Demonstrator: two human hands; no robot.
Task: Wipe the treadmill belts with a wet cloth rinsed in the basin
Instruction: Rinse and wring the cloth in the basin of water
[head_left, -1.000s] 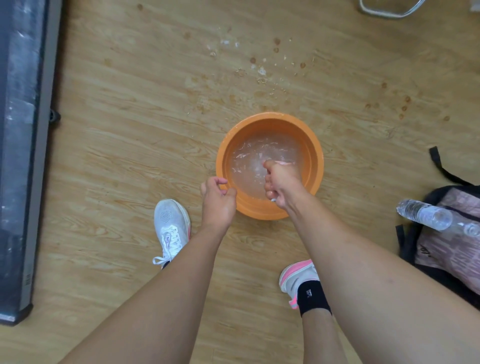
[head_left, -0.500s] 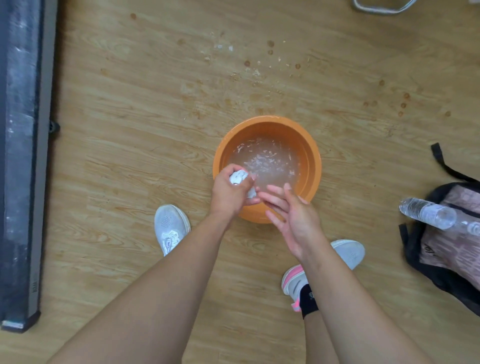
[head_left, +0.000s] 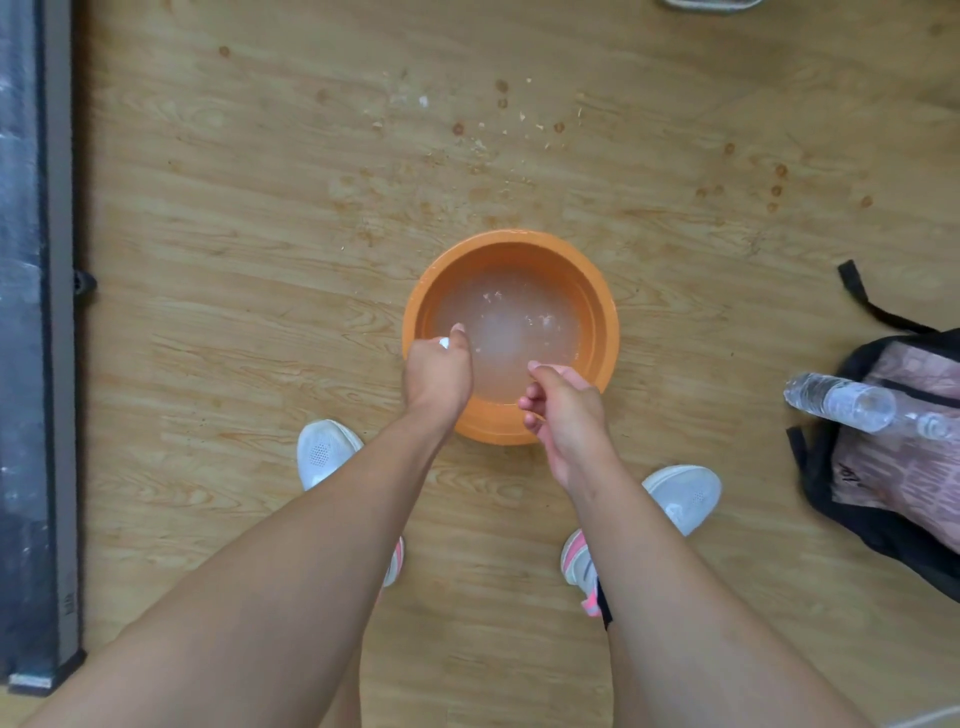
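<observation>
Both arms reach down from the bottom of the frame to the orange basin at centre. The left hand sits over the basin's lower-left rim, knuckles up, its fingers balled tight round the cloth. Only a small white corner of the cloth peeks out at the top of the fist. The right hand hovers over the lower-right rim with its fingers curled into the palm and the thumb laid forward, and nothing shows in its grip. The water in the basin is cloudy, with white flecks afloat.

As for writing, there is a small mark low on the treadmill's grey side rail and some lettering on the backpack at the right edge, both too blurred to read.

The dark belt and its rail run straight down the left edge of the frame, and a broad stretch of wooden floor lies between them and the basin. A plastic bottle lies across the backpack, well apart from the basin. Two white shoes stand just below the basin, and spots and crumbs dot the floor above it.
</observation>
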